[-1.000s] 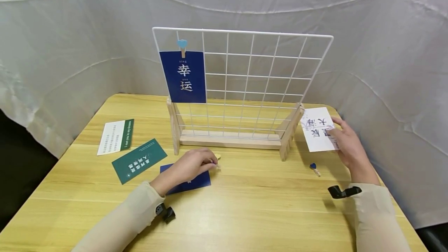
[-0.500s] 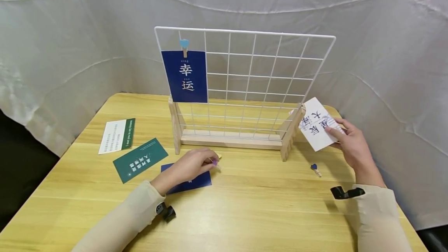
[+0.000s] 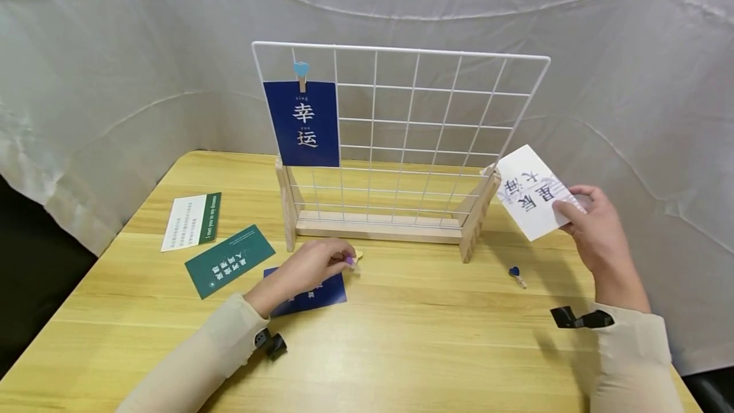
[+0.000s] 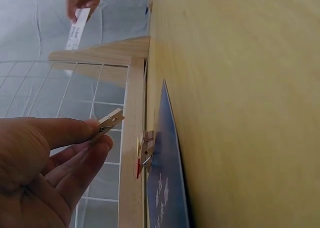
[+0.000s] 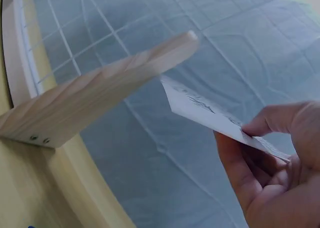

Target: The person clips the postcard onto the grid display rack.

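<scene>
My left hand [image 3: 343, 261] rests low on the table and pinches a small wooden clothespin [image 4: 110, 122] between thumb and fingers, just in front of the grid's wooden base [image 3: 375, 229]. A dark blue card [image 3: 314, 296] lies under that hand, with a second clothespin [image 4: 145, 150] beside its edge. My right hand [image 3: 568, 208] holds a white card [image 3: 530, 191] with printed characters in the air, tilted, right of the white wire grid [image 3: 413, 126]. Thumb and fingers pinch the white card's [image 5: 210, 112] lower edge. A blue card [image 3: 302, 123] hangs on the grid from a blue-heart clip [image 3: 299, 71].
A green card [image 3: 228, 261] and a white-and-green card [image 3: 192, 222] lie at the left of the wooden table [image 3: 430, 343]. A small blue-heart clothespin [image 3: 517, 276] lies near the grid's right foot [image 3: 476, 225]. White cloth surrounds the table.
My right hand has lifted the white card up and to the right, away from the table, and tilted it. My left hand has stayed in place with the clothespin.
</scene>
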Demonstrator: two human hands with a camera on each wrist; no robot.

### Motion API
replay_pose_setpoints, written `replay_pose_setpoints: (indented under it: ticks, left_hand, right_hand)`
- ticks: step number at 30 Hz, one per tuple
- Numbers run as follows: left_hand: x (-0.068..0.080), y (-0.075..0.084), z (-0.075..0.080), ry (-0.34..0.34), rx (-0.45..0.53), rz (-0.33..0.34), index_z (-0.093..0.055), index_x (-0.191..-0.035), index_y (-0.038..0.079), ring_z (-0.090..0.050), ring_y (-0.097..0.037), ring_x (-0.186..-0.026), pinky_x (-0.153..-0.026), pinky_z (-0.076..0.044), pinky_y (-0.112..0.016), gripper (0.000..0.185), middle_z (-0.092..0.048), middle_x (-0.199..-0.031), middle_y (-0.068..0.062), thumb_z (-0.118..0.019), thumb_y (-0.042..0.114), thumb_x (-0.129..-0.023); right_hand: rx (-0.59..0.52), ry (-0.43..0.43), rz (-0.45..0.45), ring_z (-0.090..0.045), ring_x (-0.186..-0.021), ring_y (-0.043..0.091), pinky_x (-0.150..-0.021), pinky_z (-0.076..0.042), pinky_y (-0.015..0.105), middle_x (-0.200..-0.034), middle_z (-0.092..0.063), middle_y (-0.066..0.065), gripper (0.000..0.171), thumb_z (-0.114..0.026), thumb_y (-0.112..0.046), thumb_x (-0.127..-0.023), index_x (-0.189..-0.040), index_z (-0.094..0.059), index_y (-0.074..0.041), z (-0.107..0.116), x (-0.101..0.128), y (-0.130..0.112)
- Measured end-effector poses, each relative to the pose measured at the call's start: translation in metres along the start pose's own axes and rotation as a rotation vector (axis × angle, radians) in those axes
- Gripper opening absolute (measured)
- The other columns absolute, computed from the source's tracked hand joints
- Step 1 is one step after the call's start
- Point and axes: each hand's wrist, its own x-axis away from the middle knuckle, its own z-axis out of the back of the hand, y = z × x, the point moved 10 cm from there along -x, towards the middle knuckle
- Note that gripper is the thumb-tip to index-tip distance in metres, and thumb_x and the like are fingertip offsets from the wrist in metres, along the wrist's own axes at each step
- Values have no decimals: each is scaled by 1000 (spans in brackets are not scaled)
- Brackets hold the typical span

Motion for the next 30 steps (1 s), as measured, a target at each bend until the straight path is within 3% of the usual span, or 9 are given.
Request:
replay_pose_setpoints:
  ticks: [6, 10, 14, 18, 22, 30]
  left_hand:
    - [-1, 1, 6, 37, 3, -4, -70, -103, 10, -67, -11, -86, -75, -55, -24, 12, -69, -96, 2, -71, 9, -90]
    - [-2, 1, 10, 52, 10, -25, -70, -102, 9, -67, -11, -86, -75, -54, -21, 12, -69, -96, 1, -71, 7, -90]
    - [-1, 1, 14, 73, 21, -31, -70, -102, 8, -68, -13, -87, -75, -55, -21, 13, -70, -98, -1, -71, 5, -90]
    - [0, -1, 21, 106, 30, -8, -72, -102, 9, -68, -12, -87, -75, -55, -23, 11, -71, -97, -1, -69, 5, -91]
    - [1, -4, 30, 133, 59, 33, -73, -101, 10, -67, -12, -86, -74, -55, -24, 11, -71, -96, 0, -67, 6, -93]
    - [1, -11, 42, 140, 169, 110, -71, -105, 8, -67, -11, -86, -73, -55, -23, 12, -70, -96, 1, -65, 7, -94]
  right_hand:
    - [-220, 162, 66, -71, -84, 14, -65, -57, 23, -93, -73, 6, 15, -70, 11, -84, -96, -67, 2, 13, 7, -17]
    - [-374, 306, 147, -71, -84, 20, -66, -58, 26, -93, -73, 13, 16, -71, 18, -78, -92, -69, 11, 27, 12, -29]
    - [-418, 428, 239, -69, -88, 25, -68, -58, 27, -96, -71, 17, 32, -77, 18, -72, -103, -69, 14, 38, 20, -40]
    - [-380, 512, 296, -69, -85, 25, -66, -57, 26, -96, -71, 17, 44, -83, 14, -67, -108, -68, 13, 47, 28, -50]
    - [-367, 516, 355, -70, -84, 25, -66, -57, 28, -97, -71, 19, 46, -85, 12, -66, -108, -67, 14, 46, 33, -60]
    - [-385, 443, 432, -72, -86, 28, -70, -57, 32, -99, -70, 25, 46, -82, 16, -66, -107, -62, 20, 31, 39, -72]
